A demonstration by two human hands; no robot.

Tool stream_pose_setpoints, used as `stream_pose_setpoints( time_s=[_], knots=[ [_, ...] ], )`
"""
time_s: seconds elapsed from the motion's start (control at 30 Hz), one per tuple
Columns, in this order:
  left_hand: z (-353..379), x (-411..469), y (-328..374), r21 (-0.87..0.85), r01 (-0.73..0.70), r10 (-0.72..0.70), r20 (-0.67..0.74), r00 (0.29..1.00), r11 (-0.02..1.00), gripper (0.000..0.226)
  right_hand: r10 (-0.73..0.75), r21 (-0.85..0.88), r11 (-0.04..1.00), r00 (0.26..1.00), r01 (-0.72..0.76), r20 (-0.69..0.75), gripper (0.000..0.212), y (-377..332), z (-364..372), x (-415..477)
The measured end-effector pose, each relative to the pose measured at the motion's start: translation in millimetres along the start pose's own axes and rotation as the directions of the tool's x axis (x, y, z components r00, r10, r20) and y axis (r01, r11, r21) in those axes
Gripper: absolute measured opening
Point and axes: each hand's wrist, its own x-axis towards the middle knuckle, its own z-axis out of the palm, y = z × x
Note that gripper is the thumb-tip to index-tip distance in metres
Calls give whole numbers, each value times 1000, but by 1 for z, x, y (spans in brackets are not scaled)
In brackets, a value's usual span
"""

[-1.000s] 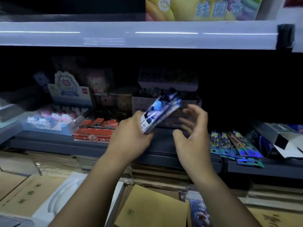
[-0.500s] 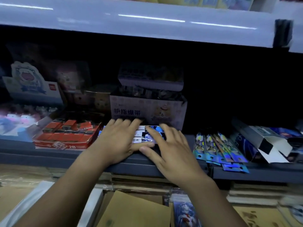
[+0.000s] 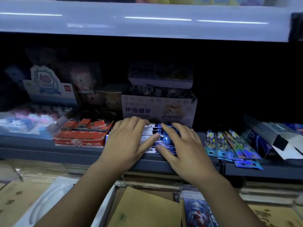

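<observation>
Several flat blue-and-white packets lie side by side on the dark shelf, in front of a finger-bandage box. My left hand lies flat on the left part of the packets, fingers straight and spread. My right hand lies flat on their right part, fingers straight too. Both hands cover most of the packets; only a strip between the thumbs shows.
A red 2B eraser box stands left of the hands, and a display tray of small animal figures further left. Shiny blue carded packs and an open white carton lie at right. Notebooks are stacked below the shelf. A white shelf edge runs overhead.
A second ago my left hand held the packets up in the air. They now lie on the shelf, with both hands flat on top of them.
</observation>
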Motion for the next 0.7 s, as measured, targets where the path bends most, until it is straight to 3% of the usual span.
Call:
stream_pose_setpoints(
  time_s=[0.27,0.4,0.57,0.7],
  knots=[
    [6,22,-5,-52,-48,48,-3,999,998,71,-11,58,998,999,14,-52,55,3,0,-2],
    [3,28,-10,-11,-78,77,-121,990,997,69,43,76,996,997,-38,-67,52,6,2,1],
    [-10,19,-10,127,-147,164,-129,978,981,41,108,73,992,990,-101,-94,51,8,5,5],
    [-41,7,-19,-78,-7,2,-63,998,997,11,128,61,991,986,-122,-108,50,4,6,5]
  ],
)
